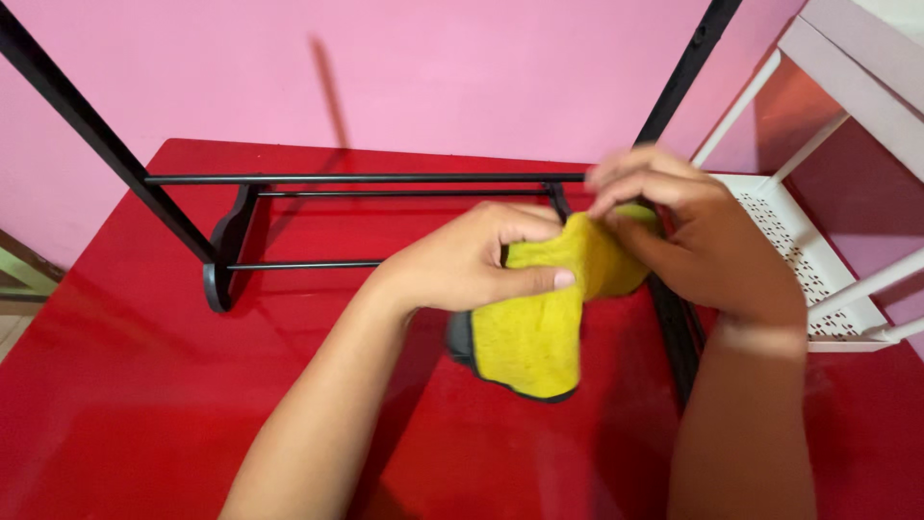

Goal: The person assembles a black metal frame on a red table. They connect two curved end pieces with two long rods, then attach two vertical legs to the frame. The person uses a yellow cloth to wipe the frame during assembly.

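A yellow cloth (535, 332) with a dark grey edge hangs between both hands above the red table (125, 385). My left hand (472, 260) pinches its upper left part, thumb pressed on the front. My right hand (688, 236) grips the cloth's upper right corner, fingers curled over it. The right hand is slightly blurred. The cloth's lower end droops toward the table, just in front of the black metal rack (366, 179).
The black rack has horizontal bars and slanted legs (77, 111) rising left and right. A white perforated shelf unit (808, 250) stands at the right edge. A pink wall (433, 67) lies behind the table.
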